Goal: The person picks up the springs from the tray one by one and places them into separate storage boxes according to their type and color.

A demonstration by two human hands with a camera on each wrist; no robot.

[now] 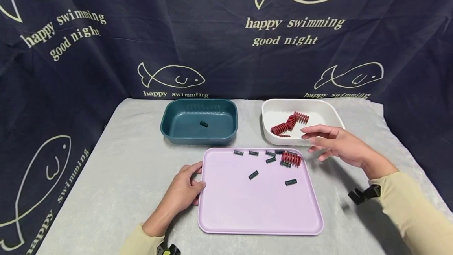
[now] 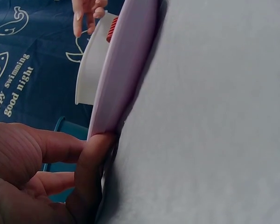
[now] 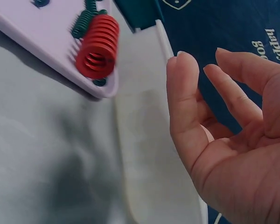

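Observation:
My left hand point(image 1: 185, 186) pinches the left rim of a lilac tray point(image 1: 255, 211), its thumb and fingers on the edge in the left wrist view. Several small dark green springs point(image 1: 253, 175) lie on the tray, mostly along its far side. One thick red spring point(image 1: 291, 159) rests among them in the far right corner. Over the near right rim of a white bin point(image 1: 320, 107) hovers my right hand point(image 1: 334, 143), fingers apart and nothing between them. Inside that bin are several red springs point(image 1: 279, 128).
A teal bin point(image 1: 198, 141) stands behind the tray to the left, with one small dark spring point(image 1: 203, 124) on its floor. Grey cloth point(image 1: 106, 176) covers the table. A navy curtain point(image 1: 226, 50) with fish drawings hangs right behind the bins.

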